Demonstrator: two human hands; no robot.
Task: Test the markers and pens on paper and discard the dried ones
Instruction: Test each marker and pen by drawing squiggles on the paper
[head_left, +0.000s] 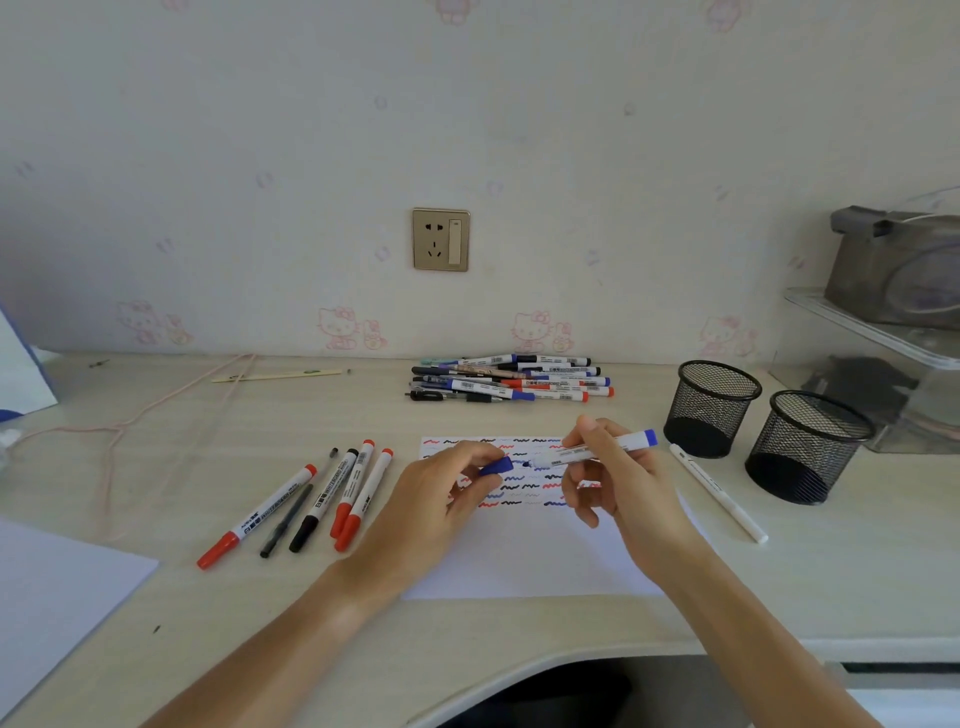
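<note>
R hand fingers pinch blue marker; L hand pinches cap.

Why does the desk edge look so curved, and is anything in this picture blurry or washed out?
Head view: the wide-angle lens bows the pale wooden desk edge; light is soft and even, with faint shadows under the black mesh cups. The squiggle-covered white paper and the blue-capped white marker are sharp; the grey box on the clear shelf, at the right border, is smeared.

Pale surface carries scribbled paper; pen pile; five markers; white pen; two mesh cups.
</note>
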